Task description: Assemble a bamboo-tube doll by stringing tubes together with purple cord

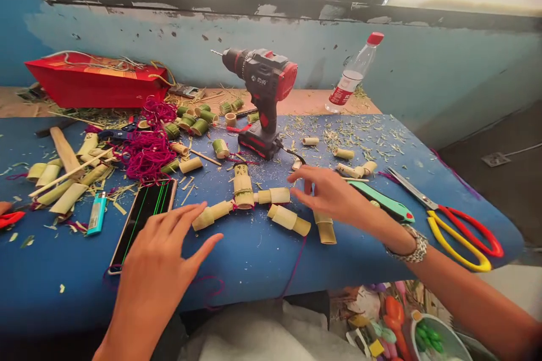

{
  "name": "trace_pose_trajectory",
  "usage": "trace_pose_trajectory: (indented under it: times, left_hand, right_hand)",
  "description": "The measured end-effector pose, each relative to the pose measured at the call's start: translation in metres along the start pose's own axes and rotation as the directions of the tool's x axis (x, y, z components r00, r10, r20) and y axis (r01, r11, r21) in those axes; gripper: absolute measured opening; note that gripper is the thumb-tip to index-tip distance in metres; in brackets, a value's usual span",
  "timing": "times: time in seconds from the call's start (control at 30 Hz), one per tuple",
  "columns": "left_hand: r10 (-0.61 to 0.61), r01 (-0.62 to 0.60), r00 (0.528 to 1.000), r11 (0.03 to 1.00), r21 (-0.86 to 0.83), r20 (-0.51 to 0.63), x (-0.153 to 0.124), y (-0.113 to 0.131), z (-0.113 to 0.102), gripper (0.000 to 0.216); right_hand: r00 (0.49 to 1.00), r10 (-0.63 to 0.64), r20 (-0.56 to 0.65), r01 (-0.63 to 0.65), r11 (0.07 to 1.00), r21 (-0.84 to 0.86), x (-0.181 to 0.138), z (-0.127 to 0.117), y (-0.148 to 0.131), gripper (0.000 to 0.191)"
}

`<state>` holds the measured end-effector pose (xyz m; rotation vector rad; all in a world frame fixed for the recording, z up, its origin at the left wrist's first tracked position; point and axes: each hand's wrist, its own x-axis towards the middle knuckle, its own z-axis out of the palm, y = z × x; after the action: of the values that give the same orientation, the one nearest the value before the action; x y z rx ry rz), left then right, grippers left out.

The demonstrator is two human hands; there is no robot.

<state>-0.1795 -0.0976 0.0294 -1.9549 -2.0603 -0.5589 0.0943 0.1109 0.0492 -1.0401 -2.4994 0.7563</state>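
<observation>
A small figure of bamboo tube pieces strung on purple thread lies on the blue tabletop. My left hand hovers open, fingers spread, its fingertips close to the figure's left bamboo piece. My right hand, wearing a metal watch, is open with fingers stretched toward the figure's right pieces, just above a loose bamboo tube. Another bamboo piece lies between my hands. Neither hand holds anything.
A red-and-black cordless drill stands behind the figure. A phone, lighter, magenta thread tangle, several bamboo offcuts, red box, water bottle, green utility knife and red-yellow scissors surround it.
</observation>
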Motion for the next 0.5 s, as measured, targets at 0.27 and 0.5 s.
trace_pose_trajectory:
  times: [0.27,0.5]
  left_hand:
    - [0.026,-0.027,0.997,1.0,0.015,0.067,0.025,-0.012,0.024,0.031]
    - [-0.037,0.035,0.999,0.997,-0.068,-0.03,0.018,0.006,0.005,0.03]
  right_hand:
    - [0.993,0.032,0.111,-0.002,0.965,-0.261,0.004,0.011,-0.012,0.03]
    - [0.984,-0.157,-0.08,0.12,0.93,-0.347,-0.034,0.01,-0.021,0.024]
